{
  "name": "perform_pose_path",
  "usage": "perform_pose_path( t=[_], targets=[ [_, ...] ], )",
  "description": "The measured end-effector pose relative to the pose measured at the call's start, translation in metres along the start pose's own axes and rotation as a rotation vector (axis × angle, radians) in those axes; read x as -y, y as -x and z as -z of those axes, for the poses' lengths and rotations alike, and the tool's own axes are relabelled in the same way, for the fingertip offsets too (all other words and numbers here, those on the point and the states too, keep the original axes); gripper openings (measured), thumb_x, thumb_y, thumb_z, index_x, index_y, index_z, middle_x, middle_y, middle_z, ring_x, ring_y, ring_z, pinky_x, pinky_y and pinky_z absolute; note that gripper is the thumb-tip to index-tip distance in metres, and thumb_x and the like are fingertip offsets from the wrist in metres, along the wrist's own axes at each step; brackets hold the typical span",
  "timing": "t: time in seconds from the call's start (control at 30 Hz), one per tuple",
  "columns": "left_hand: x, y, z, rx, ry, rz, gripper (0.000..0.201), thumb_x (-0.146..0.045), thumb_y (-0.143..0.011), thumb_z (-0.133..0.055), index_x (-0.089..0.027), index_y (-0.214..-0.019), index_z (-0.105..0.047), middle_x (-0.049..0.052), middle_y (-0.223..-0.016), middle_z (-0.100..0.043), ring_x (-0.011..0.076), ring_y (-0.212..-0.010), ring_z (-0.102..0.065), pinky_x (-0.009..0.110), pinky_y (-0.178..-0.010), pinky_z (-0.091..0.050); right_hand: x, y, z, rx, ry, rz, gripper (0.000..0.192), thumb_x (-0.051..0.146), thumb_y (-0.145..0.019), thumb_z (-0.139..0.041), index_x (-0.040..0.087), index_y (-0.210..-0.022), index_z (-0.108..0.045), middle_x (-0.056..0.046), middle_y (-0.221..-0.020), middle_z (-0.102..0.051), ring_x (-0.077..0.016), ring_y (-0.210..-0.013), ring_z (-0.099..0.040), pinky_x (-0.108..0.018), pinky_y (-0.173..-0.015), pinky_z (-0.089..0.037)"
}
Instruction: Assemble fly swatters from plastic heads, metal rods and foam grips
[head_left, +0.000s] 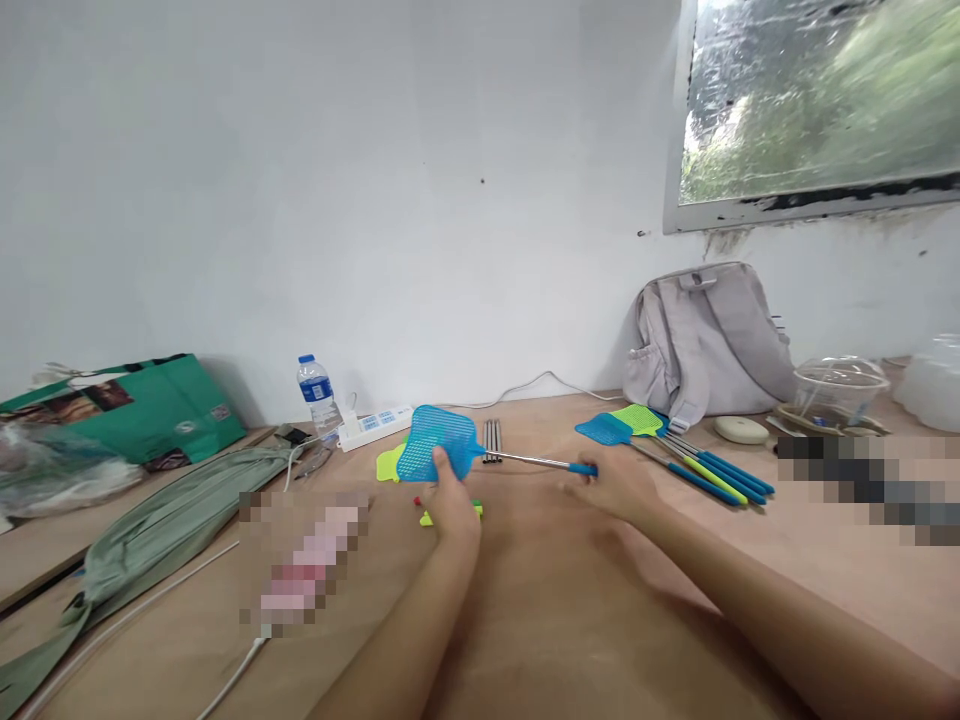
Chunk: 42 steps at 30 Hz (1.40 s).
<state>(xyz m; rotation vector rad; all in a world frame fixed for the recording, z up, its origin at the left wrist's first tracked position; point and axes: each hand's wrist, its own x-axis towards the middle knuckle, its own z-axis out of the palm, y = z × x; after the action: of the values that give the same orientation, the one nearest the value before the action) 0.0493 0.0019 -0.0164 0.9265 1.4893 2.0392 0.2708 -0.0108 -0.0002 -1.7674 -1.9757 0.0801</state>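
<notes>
My left hand [452, 500] pinches the lower edge of a blue fly swatter head [437, 441], which stands tilted above the wooden table [540, 620]. Its thin metal rod [525, 460] runs right to a blue grip that my right hand [611, 483] holds. A yellow-green swatter head [388, 463] lies flat behind the blue one. Small green and red bits [426, 517] lie on the table under my left hand. Several loose metal rods [491, 440] lie just behind.
Finished swatters [675, 450] with blue and green handles lie at the right. A grey backpack [705, 340], a clear bowl [838, 390], a water bottle [318, 392], a power strip [373, 427] and a green bag [135, 405] line the wall. A green pouch [150, 540] and white cable lie left.
</notes>
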Motion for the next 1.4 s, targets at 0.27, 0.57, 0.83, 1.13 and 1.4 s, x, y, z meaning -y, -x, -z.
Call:
perform_pose_path(
  t=[0.27,0.57,0.83,1.13,1.4],
  targets=[
    [-0.035,0.032,-0.006,0.067,0.201,-0.054,0.042,-0.055,-0.072,-0.045,-0.015,-0.072,-0.060,0.003,-0.067,-0.063,0.0146,-0.065,-0.058,0.026,-0.059,-0.047,0.037,0.029,-0.030,0.120,-0.263,0.027,0.021,0.037,-0.062,-0.061,0.018,-0.063,-0.051,0.002,-0.059,-0.052,-0.0113,-0.055,-0.045,-0.021,-0.048,-0.024],
    [-0.037,0.024,0.003,0.092,0.162,-0.096,0.040,-0.053,-0.068,-0.051,-0.014,-0.064,-0.059,0.002,-0.066,-0.061,0.0142,-0.063,-0.056,0.025,-0.061,-0.044,0.040,0.029,-0.049,0.143,-0.281,0.012,0.021,0.038,-0.070,-0.054,0.018,-0.064,-0.050,0.001,-0.061,-0.052,-0.0115,-0.056,-0.045,-0.021,-0.049,-0.026],
    [-0.009,-0.002,0.012,0.263,0.022,-0.131,0.038,-0.052,-0.068,-0.051,-0.015,-0.063,-0.057,0.000,-0.060,-0.058,0.0132,-0.059,-0.052,0.025,-0.062,-0.042,0.022,0.027,-0.030,0.281,-0.352,0.327,0.023,0.041,-0.078,-0.044,0.018,-0.079,-0.050,0.000,-0.073,-0.057,-0.0124,-0.066,-0.050,-0.023,-0.058,-0.037],
    [-0.009,-0.017,0.028,0.796,-0.581,-0.612,0.040,-0.040,-0.082,-0.034,-0.020,-0.066,-0.064,0.004,-0.069,-0.063,0.0181,-0.077,-0.055,0.029,-0.075,-0.038,-0.026,-0.004,-0.012,0.039,-0.156,0.491,0.040,0.038,-0.085,-0.031,0.023,-0.120,-0.043,-0.007,-0.114,-0.055,-0.0208,-0.103,-0.049,-0.034,-0.086,-0.037],
    [-0.004,-0.026,0.028,0.668,-0.894,-0.713,0.036,-0.031,-0.083,-0.032,-0.019,-0.065,-0.061,0.004,-0.071,-0.063,0.0164,-0.073,-0.055,0.026,-0.067,-0.036,-0.141,-0.037,0.000,-0.161,0.280,0.030,0.037,0.035,-0.082,-0.034,0.020,-0.109,-0.054,-0.011,-0.096,-0.058,-0.0239,-0.088,-0.054,-0.034,-0.076,-0.039]
  ],
)
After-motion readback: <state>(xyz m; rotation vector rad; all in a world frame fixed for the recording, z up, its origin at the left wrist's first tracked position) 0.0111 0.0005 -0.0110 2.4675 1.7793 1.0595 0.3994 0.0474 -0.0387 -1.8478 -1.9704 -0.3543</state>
